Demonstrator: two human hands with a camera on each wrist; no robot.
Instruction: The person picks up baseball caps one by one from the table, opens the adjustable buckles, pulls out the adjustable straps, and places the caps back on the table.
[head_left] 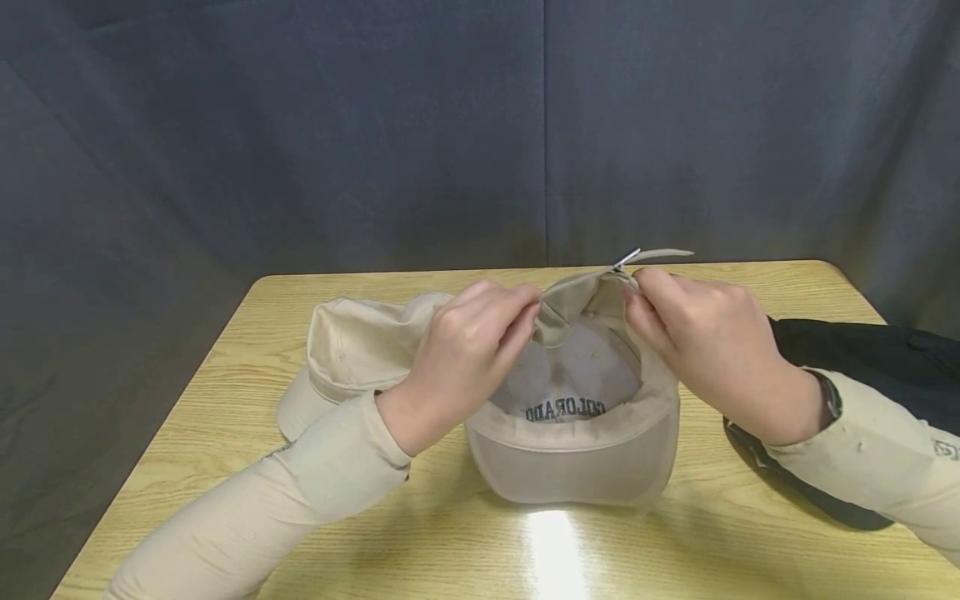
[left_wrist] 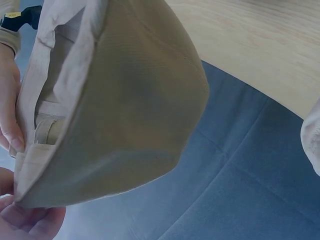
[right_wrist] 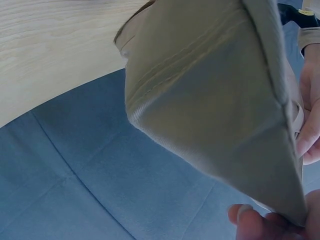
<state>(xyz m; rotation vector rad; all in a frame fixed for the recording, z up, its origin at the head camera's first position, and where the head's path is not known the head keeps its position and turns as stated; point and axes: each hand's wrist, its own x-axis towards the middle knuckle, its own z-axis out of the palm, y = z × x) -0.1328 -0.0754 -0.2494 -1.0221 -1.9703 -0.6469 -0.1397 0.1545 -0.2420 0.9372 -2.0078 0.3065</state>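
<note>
A beige baseball cap is held in both hands, its inside turned toward me and its brim low and nearest me. Inside the crown, the lettering COLORADO shows mirrored. At the left of the back opening, my left hand pinches the cap's edge between thumb and fingers. My right hand grips the edge on the other side, beside a metal buckle with a loose strap end sticking out. Both wrist views show the outside of the cap's crown, with fingertips pinching its rim.
Left of the held cap, another beige cap lies on the wooden table, partly behind my left hand. A black cap lies at the right, partly under my right forearm. A dark curtain hangs behind the table.
</note>
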